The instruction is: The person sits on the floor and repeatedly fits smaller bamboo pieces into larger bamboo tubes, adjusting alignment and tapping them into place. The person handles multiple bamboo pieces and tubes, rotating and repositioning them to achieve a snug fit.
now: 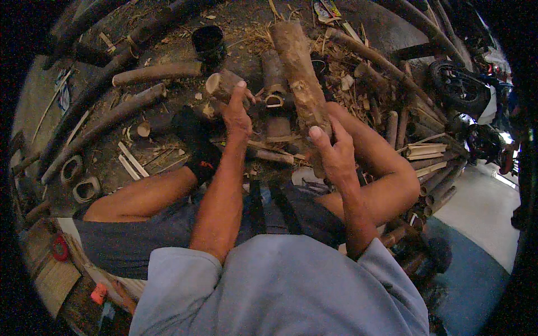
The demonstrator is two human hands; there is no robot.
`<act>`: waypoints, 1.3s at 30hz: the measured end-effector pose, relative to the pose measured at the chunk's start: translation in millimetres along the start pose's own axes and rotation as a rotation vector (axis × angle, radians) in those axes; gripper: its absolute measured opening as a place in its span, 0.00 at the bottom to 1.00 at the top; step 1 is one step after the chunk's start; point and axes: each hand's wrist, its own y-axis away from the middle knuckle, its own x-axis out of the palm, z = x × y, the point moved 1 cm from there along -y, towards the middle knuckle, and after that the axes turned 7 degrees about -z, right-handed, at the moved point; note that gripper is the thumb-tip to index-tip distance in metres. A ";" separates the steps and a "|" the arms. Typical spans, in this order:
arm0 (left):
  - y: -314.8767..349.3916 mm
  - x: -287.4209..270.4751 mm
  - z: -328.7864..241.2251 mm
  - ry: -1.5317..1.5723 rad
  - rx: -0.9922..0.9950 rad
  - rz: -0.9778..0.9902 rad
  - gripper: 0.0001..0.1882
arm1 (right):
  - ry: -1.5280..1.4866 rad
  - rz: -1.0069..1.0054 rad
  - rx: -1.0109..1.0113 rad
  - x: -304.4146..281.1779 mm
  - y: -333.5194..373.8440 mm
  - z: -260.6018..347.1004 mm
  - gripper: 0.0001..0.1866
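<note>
My right hand [336, 147] is closed round the lower part of a thick, rough log [300, 75], its thumb lying along the near side. The log slants up and away, with pale scraped patches on its bark. To its left, my left hand [238, 115] is raised with the thumb up and the fingers partly hidden behind it; nothing shows in its grasp. A short log [221, 84] with a pale cut end appears just beyond that thumb. Between my hands, farther off, is a hollow bamboo-like piece [274, 81] with an open end.
A black bucket [208, 42] stands beyond my left hand. Long poles [106, 129] lie at left, near hollow cut rings [86, 190]. Split pale strips [426, 150] and stacked pieces are at right. A motorcycle wheel [460, 87] stands at far right. Wood shavings cover the ground.
</note>
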 end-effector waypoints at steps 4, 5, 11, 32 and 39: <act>-4.2 3.1 -8.5 -0.041 0.035 -0.012 0.12 | 0.025 0.058 -0.105 3.1 -6.0 19.7 0.33; -2.9 3.2 -11.4 -0.040 0.023 -0.041 0.14 | 0.073 0.069 -0.130 4.1 -7.7 24.1 0.33; 19.5 15.6 -16.6 -0.147 0.200 -0.040 0.10 | 0.143 0.137 -0.232 8.8 -17.5 55.7 0.35; -0.2 -11.7 31.4 -0.144 0.061 -0.151 0.20 | 0.773 0.434 -0.779 72.3 -88.7 122.4 0.36; -4.3 2.2 14.3 -0.774 0.042 -0.298 0.20 | 1.093 0.620 -0.809 82.9 -85.6 144.7 0.35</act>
